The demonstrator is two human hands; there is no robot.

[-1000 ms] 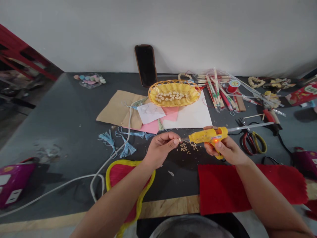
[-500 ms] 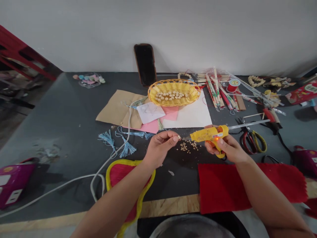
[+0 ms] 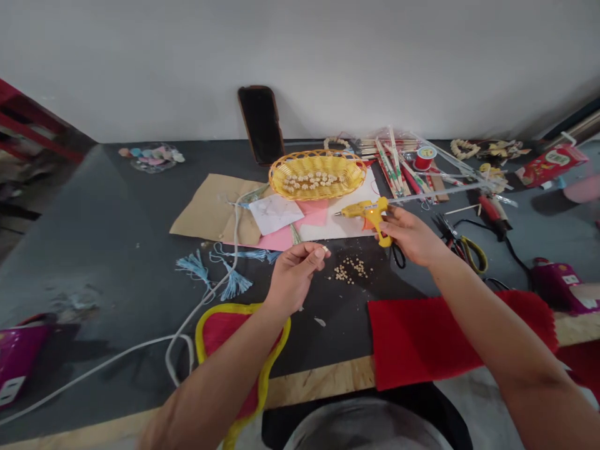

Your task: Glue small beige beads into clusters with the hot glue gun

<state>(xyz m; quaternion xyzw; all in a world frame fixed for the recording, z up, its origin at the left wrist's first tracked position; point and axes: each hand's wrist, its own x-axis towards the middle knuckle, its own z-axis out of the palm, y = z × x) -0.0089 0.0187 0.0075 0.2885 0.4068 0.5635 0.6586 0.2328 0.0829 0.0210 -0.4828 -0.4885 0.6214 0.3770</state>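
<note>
Between its thumb and forefinger, my left hand pinches a small pale bead piece. My right hand is closed round the rear of a yellow glue gun, whose nozzle points left over the white sheet. A clear glue stick sticks out of the gun's back. Small loose beads lie scattered on the dark table just right of my left hand. Behind them, a yellow woven basket holds several pale bead clusters.
A phone leans on the wall. Brown paper and blue tassels lie left, beside a white cord. Scissors, a thread spool and wrapped sticks lie right. Red cloth is near the front edge.
The glue gun in my right hand has moved up and left, away from the bead piece. My left hand keeps its pinch. The camera view has shifted slightly.
</note>
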